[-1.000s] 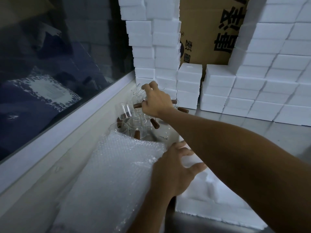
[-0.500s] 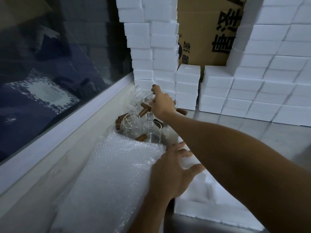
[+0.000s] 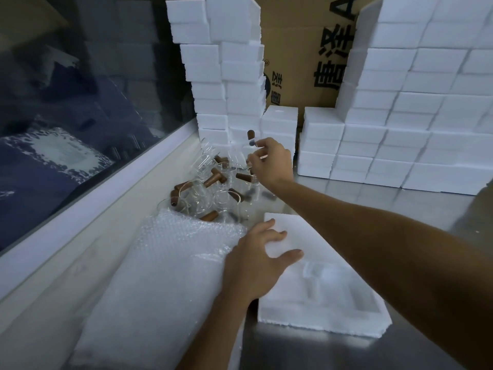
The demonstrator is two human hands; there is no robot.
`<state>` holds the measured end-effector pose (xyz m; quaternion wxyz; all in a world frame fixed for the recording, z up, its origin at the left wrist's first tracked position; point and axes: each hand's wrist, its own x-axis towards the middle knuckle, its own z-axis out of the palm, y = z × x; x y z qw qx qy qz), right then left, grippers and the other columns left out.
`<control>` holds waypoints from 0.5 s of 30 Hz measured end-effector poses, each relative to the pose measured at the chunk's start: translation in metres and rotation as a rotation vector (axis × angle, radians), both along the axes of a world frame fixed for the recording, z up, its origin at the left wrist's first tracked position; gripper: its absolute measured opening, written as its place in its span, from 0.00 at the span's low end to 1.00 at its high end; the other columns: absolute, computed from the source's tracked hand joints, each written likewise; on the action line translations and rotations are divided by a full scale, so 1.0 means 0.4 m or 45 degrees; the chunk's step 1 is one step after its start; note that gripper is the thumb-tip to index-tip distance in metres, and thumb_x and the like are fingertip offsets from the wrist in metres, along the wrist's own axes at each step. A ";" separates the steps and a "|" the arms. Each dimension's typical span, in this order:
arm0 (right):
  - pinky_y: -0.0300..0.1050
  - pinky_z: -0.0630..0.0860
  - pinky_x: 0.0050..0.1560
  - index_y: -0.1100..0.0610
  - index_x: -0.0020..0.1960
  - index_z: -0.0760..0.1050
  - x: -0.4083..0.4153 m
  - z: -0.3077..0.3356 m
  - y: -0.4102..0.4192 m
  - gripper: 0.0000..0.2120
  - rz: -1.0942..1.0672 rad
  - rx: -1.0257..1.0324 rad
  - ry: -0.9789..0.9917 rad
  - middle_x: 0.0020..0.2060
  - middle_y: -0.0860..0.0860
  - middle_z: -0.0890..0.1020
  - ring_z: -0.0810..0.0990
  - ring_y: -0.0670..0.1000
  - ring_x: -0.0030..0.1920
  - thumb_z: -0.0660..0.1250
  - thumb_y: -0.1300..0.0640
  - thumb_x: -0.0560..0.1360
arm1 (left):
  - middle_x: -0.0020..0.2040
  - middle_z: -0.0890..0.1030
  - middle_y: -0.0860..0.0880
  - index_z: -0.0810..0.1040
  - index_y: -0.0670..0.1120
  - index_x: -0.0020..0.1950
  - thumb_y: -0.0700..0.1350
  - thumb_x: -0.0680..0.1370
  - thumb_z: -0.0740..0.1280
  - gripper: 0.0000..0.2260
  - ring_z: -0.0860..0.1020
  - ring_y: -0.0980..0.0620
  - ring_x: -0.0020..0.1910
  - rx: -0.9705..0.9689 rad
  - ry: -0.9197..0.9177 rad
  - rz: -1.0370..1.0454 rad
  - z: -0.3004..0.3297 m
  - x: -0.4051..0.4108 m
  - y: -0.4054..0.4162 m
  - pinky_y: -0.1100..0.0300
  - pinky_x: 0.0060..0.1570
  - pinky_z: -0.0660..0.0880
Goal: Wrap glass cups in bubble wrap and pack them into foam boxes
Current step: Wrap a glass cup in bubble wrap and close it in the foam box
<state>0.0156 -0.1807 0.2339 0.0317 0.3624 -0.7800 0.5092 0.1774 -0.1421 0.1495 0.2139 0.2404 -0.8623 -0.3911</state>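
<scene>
Glass cup (image 3: 249, 148) with a brown wooden handle hangs lifted above the cup cluster (image 3: 210, 188), pinched in the right hand (image 3: 270, 162); left hand (image 3: 257, 259) lies open, fingers spread, across bubble wrap (image 3: 165, 268) and foam box (image 3: 325, 287).

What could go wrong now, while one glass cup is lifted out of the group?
1. The right hand holds the lifted cup only by fingertips, above the other glass cups; a slipping grip could drop glass onto glass.
2. The cups stand crowded, wooden handles pointing many ways; the lifted one could knock a neighbour over.
3. The left hand rests across bubble wrap and foam box, so neither lies ready.
</scene>
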 end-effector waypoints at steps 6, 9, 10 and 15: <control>0.55 0.82 0.50 0.58 0.53 0.78 0.039 0.011 0.175 0.08 0.055 -0.123 -0.232 0.43 0.56 0.84 0.85 0.55 0.44 0.73 0.59 0.75 | 0.70 0.70 0.67 0.81 0.59 0.59 0.68 0.67 0.72 0.24 0.70 0.62 0.67 0.011 -0.017 -0.015 0.006 0.000 -0.001 0.54 0.67 0.68; 0.46 0.81 0.43 0.57 0.47 0.79 0.062 0.022 0.266 0.05 0.110 -0.169 -0.353 0.39 0.58 0.83 0.85 0.53 0.43 0.75 0.59 0.74 | 0.70 0.72 0.63 0.82 0.58 0.58 0.68 0.67 0.71 0.23 0.71 0.59 0.67 0.053 0.028 -0.007 0.013 0.001 -0.001 0.51 0.68 0.69; 0.41 0.79 0.39 0.58 0.47 0.79 0.070 0.026 0.294 0.06 0.125 -0.182 -0.372 0.38 0.57 0.83 0.84 0.47 0.40 0.75 0.58 0.74 | 0.69 0.73 0.62 0.82 0.58 0.57 0.67 0.68 0.71 0.23 0.72 0.57 0.67 0.059 0.063 0.017 0.016 0.002 -0.001 0.53 0.67 0.69; 0.29 0.74 0.33 0.60 0.47 0.81 0.121 0.055 0.396 0.08 0.142 -0.207 -0.378 0.31 0.49 0.83 0.82 0.38 0.33 0.77 0.58 0.72 | 0.57 0.76 0.60 0.71 0.60 0.61 0.65 0.66 0.73 0.26 0.77 0.54 0.55 -0.053 0.344 0.315 0.061 0.023 0.011 0.52 0.51 0.78</control>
